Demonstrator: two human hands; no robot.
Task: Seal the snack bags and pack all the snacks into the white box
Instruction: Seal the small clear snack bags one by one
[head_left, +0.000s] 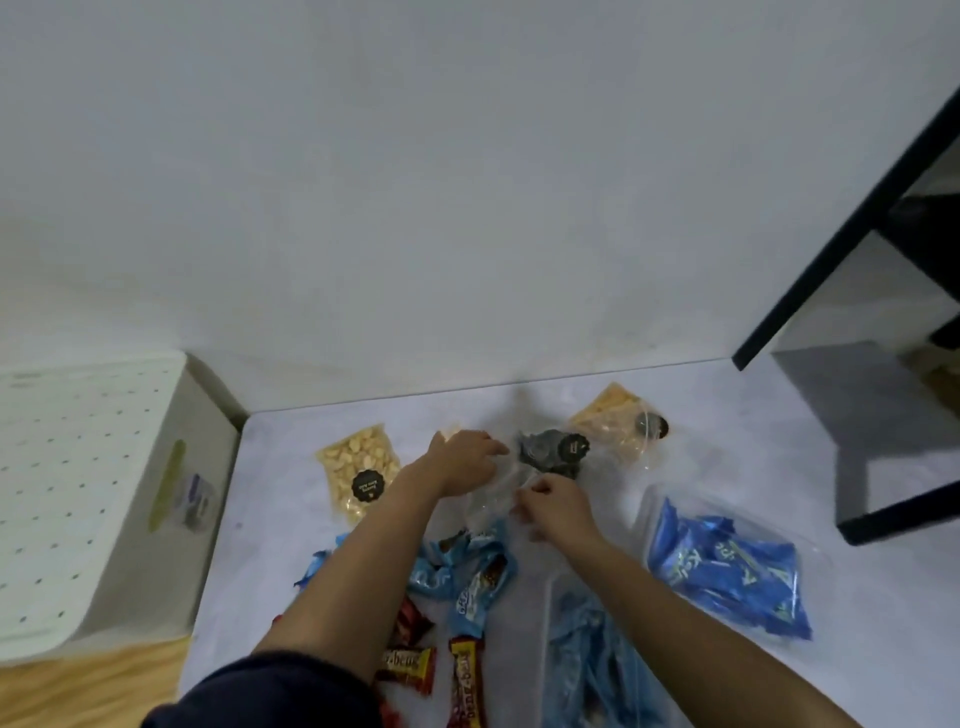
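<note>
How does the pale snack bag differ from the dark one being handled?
The pale snack bag holds yellowish pieces; the dark snack bag holds grey-black ones. The pale snack bag lies untouched; the left hand and right hand hold the dark snack bag's clear end. Both are clear pouches with round black labels.

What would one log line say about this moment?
step: sealing | left hand: pinches dark-snack bag | right hand: pinches it too | white box: at left, untouched
</note>
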